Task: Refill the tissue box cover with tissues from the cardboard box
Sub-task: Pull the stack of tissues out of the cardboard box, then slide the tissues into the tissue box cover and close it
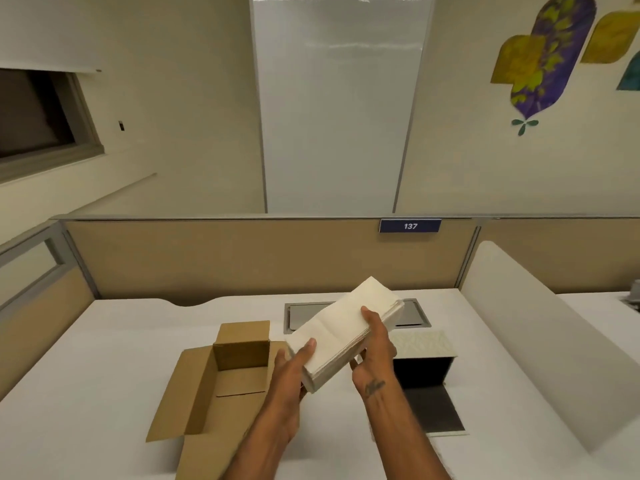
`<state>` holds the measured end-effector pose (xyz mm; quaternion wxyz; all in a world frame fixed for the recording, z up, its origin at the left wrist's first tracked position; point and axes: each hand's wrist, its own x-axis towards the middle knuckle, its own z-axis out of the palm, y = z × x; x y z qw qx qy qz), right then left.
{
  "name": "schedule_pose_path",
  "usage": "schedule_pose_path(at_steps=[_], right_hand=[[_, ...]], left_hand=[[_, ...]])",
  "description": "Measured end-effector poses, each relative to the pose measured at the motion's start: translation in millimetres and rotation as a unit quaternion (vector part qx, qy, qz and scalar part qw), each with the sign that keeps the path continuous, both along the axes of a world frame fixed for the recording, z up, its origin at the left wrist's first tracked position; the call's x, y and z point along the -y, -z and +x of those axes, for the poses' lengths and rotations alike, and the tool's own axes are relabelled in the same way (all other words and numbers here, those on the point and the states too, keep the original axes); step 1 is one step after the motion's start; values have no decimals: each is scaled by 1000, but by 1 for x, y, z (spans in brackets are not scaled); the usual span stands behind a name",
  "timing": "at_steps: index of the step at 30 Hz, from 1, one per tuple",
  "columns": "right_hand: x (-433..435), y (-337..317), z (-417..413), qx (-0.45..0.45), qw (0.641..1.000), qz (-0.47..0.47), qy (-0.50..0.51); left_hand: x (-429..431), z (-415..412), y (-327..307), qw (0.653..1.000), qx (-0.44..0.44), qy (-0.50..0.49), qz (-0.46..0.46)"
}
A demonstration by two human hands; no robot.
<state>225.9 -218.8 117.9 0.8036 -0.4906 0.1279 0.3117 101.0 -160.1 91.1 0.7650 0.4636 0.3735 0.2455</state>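
On the left of the white bench sits the cardboard box. Its flaps are folded out wide, so there is room to reach in. The part of the inside that shows looks bare, so the tissues seem to be out of it.

Next comes the left hand. It is curled around the near end of the stack of tissues, with the thumb on top and the fingers hidden underneath. That keeps the soft sheets from sliding apart.

The stack is up in the air, above the bench, between the box and the cover. It is tilted, with the far end higher than the near end. It touches nothing but the two hands.

The right hand is closed on the right side of the stack, thumb on top. Two hands are a good idea here, I think, because a loose pile bends and slips easily.

On the right is the tissue box cover. It lies on its side, so its dark open bottom faces the person. The flap lies flat on the bench in front, out of the way. That leaves a big open hole.

The job looks about half done. The stack likely needs to go level, then slide straight into the dark hole.
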Motion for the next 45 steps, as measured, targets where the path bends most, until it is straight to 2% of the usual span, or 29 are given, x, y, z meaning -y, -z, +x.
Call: schedule_pose_path(at_steps=[6, 9, 17, 23, 26, 32, 45], right_hand=[[77, 5, 62, 13, 1000, 14, -1], [113, 10, 87, 35, 999, -3, -41], [179, 34, 128, 91, 981, -76, -155], [188, 60, 148, 130, 962, -143, -193], [186, 75, 156, 136, 956, -165, -199], [197, 108, 170, 125, 956, -167, -205], [192, 171, 195, 128, 939, -200, -246]], left_hand=[[32, 22, -2, 997, -28, 65, 25], [46, 33, -2, 995, -46, 85, 28], [78, 68, 14, 995, -81, 53, 5], [87, 96, 36, 983, -174, 33, 48], [79, 107, 49, 982, -182, 41, 42], [66, 120, 85, 986, -146, 79, 5], [82, 151, 142, 976, -197, 76, -46]])
